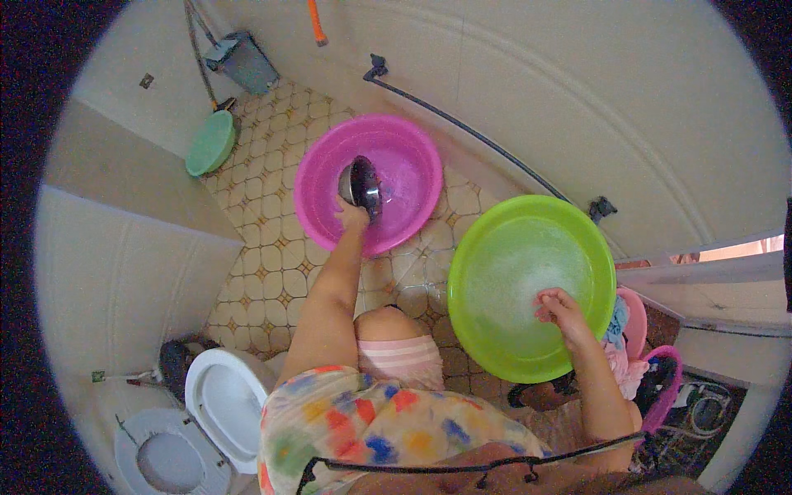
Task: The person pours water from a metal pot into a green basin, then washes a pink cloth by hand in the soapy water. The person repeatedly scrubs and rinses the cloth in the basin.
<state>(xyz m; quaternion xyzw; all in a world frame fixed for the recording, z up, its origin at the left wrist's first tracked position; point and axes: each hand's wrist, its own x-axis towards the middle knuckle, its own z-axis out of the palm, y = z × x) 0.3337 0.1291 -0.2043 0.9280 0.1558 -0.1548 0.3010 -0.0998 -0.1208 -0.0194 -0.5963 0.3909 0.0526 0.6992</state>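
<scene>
My left hand (351, 214) grips the rim of a shiny metal bowl (366, 182), which is tilted on its side inside a pink plastic basin (308, 213). The pink basin sits on the tiled floor, with wet-looking glints in its bottom. To the right is a large lime-green plastic basin (459, 272), holding whitish, cloudy water (513, 284) that looks foamy in the middle. Over this water hangs my right hand (560, 312), its fingers loosely bent and nothing visible in them. Whether its fingertips touch the water is unclear.
A toilet with a raised lid (226, 402) stands at lower left. A pale green basin (211, 143) leans by the far-left wall near a grey bin (247, 65). A dark rail (470, 130) lines the wall. Clothes (624, 371) and a magenta basket (674, 365) lie at right.
</scene>
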